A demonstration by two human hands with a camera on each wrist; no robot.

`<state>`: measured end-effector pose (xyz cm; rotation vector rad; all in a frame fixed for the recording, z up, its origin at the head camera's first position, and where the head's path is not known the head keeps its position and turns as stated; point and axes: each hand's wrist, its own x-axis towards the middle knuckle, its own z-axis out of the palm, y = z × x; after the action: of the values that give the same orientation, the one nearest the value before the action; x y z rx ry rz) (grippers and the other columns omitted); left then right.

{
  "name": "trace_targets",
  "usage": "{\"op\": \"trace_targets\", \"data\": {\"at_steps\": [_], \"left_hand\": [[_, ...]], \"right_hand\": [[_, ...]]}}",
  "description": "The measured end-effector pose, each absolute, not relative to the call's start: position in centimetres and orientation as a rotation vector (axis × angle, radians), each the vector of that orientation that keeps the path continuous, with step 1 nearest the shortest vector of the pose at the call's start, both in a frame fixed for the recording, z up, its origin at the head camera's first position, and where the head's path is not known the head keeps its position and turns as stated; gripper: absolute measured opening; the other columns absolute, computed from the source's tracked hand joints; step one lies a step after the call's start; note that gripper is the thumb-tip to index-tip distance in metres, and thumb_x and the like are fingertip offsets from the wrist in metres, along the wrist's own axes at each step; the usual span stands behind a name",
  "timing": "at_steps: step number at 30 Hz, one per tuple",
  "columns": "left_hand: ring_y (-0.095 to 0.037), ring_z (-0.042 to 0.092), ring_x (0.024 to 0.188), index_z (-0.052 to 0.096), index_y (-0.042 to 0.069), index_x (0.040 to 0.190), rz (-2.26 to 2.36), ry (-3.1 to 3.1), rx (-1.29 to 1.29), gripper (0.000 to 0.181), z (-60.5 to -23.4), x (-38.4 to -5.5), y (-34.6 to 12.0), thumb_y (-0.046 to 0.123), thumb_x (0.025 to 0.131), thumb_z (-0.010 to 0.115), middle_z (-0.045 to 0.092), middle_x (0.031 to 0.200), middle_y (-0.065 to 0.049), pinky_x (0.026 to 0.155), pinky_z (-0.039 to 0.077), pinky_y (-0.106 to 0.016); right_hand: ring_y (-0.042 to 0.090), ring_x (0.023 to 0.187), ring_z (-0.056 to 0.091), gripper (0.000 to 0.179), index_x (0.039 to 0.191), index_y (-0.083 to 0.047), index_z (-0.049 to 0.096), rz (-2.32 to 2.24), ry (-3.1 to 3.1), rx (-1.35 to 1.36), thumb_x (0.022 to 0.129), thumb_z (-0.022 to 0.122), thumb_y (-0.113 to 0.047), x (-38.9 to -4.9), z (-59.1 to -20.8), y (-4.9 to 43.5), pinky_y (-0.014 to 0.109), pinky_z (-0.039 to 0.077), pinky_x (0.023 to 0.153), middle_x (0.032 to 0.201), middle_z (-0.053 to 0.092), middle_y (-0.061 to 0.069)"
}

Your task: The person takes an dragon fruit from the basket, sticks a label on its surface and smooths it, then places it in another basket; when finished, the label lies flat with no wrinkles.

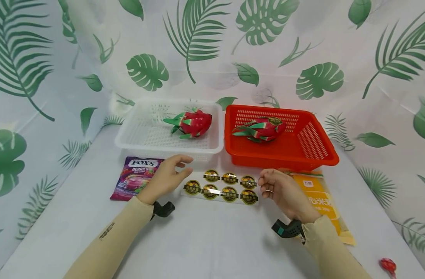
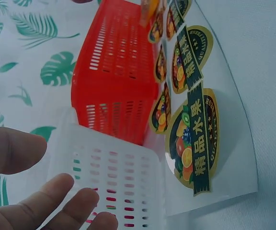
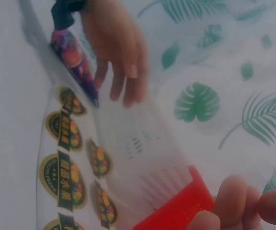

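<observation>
My left hand [image 1: 168, 174], fingers loosely bent, hovers between a purple Fox's Berries candy bag [image 1: 130, 180] and a sheet of round fruit stickers [image 1: 219, 189]. Nothing is between its fingers [image 2: 56, 191] in the left wrist view. At the sheet's right end is my right hand [image 1: 285, 192], with fingers [image 3: 234, 201] relaxed and partly curled, and no object showing in them. It partly covers a yellow packet [image 1: 318, 201]. One dragon fruit [image 1: 195, 123] lies in the white basket [image 1: 139, 147]; another dragon fruit [image 1: 264, 131], with a round sticker on top, lies in the red basket [image 1: 268, 159].
The two baskets stand side by side at the back of the white-covered table [image 1: 198, 248]. A red-wrapped lollipop [image 1: 388, 265] lies at the front right. Leaf-printed cloth [image 1: 212, 73] hangs behind and along both sides.
</observation>
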<state>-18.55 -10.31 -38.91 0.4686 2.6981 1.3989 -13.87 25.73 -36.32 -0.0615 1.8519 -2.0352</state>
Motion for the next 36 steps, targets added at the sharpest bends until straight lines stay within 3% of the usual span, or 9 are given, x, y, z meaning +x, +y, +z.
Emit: {"op": "trace_targets", "data": {"at_steps": [10, 13, 20, 22, 24, 28, 33, 36], "left_hand": [[-0.031, 0.06, 0.13, 0.061, 0.009, 0.14, 1.407, 2.68, 0.409, 0.039, -38.8, -18.9, -10.8, 0.027, 0.105, 0.062, 0.065, 0.142, -0.008, 0.106, 0.053, -0.05], [-0.032, 0.06, 0.131, 0.061, 0.009, 0.14, 1.397, 2.703, 0.422, 0.039, -38.6, -18.9, -10.5, 0.026, 0.104, 0.063, 0.065, 0.142, -0.009, 0.105, 0.053, -0.05], [-0.035, 0.058, 0.132, 0.064, 0.009, 0.136, 1.042, 3.07, 0.662, 0.041, -38.2, -18.0, -9.9, 0.028, 0.1, 0.069, 0.063, 0.142, -0.011, 0.111, 0.05, -0.05], [-0.034, 0.059, 0.13, 0.065, 0.01, 0.134, 0.904, 3.199, 0.717, 0.043, -37.9, -17.5, -9.8, 0.032, 0.098, 0.071, 0.064, 0.139, -0.011, 0.112, 0.049, -0.05], [-0.035, 0.058, 0.131, 0.065, 0.01, 0.134, 0.796, 3.293, 0.741, 0.047, -37.5, -17.1, -9.8, 0.037, 0.096, 0.073, 0.063, 0.14, -0.011, 0.11, 0.05, -0.052], [-0.036, 0.05, 0.141, 0.057, 0.014, 0.145, 0.588, 3.38, 0.687, 0.065, -36.8, -16.7, -10.0, 0.052, 0.094, 0.07, 0.054, 0.152, -0.013, 0.112, 0.044, -0.06], [-0.037, 0.035, 0.152, 0.043, 0.019, 0.157, 0.451, 3.388, 0.588, 0.082, -36.1, -16.9, -10.5, 0.064, 0.092, 0.064, 0.039, 0.164, -0.014, 0.122, 0.028, -0.067], [-0.038, 0.032, 0.154, 0.04, 0.02, 0.159, 0.476, 3.387, 0.564, 0.084, -35.9, -17.0, -10.7, 0.066, 0.092, 0.063, 0.036, 0.167, -0.014, 0.123, 0.025, -0.069]], "right_hand": [[0.013, 0.084, 0.06, 0.021, 0.107, -0.018, 0.061, -1.994, 1.962, -0.109, 0.112, 0.045, -0.03, -14.6, -36.4, 24.3, 0.027, 0.052, 0.078, 0.094, 0.065, -0.006], [0.015, 0.086, 0.062, 0.024, 0.112, -0.012, 0.061, -1.945, 2.068, -0.087, 0.112, 0.045, -0.031, -14.5, -36.4, 24.1, 0.028, 0.054, 0.078, 0.095, 0.067, -0.006], [0.024, 0.096, 0.063, 0.032, 0.13, -0.007, 0.064, -1.344, 2.876, -0.175, 0.108, 0.057, -0.029, -13.7, -36.4, 23.8, 0.026, 0.054, 0.077, 0.118, 0.071, 0.011], [0.027, 0.102, 0.062, 0.037, 0.136, -0.008, 0.063, -1.15, 3.054, -0.24, 0.106, 0.06, -0.029, -13.4, -36.4, 23.9, 0.032, 0.055, 0.081, 0.127, 0.068, 0.015], [0.035, 0.112, 0.059, 0.045, 0.142, -0.005, 0.058, -1.054, 3.144, -0.295, 0.105, 0.062, -0.029, -13.2, -36.2, 24.0, 0.047, 0.056, 0.091, 0.136, 0.062, 0.02], [0.048, 0.132, 0.046, 0.06, 0.152, -0.003, 0.047, -0.913, 3.259, -0.324, 0.103, 0.064, -0.034, -13.2, -35.6, 24.6, 0.071, 0.042, 0.107, 0.15, 0.047, 0.027], [0.058, 0.136, 0.039, 0.072, 0.16, -0.005, 0.036, -0.783, 3.341, -0.267, 0.102, 0.063, -0.04, -13.4, -35.0, 25.7, 0.078, 0.034, 0.106, 0.159, 0.036, 0.032], [0.061, 0.139, 0.036, 0.077, 0.163, -0.008, 0.03, -0.769, 3.332, -0.239, 0.103, 0.061, -0.045, -13.5, -34.6, 26.1, 0.08, 0.03, 0.107, 0.162, 0.031, 0.033]]}}
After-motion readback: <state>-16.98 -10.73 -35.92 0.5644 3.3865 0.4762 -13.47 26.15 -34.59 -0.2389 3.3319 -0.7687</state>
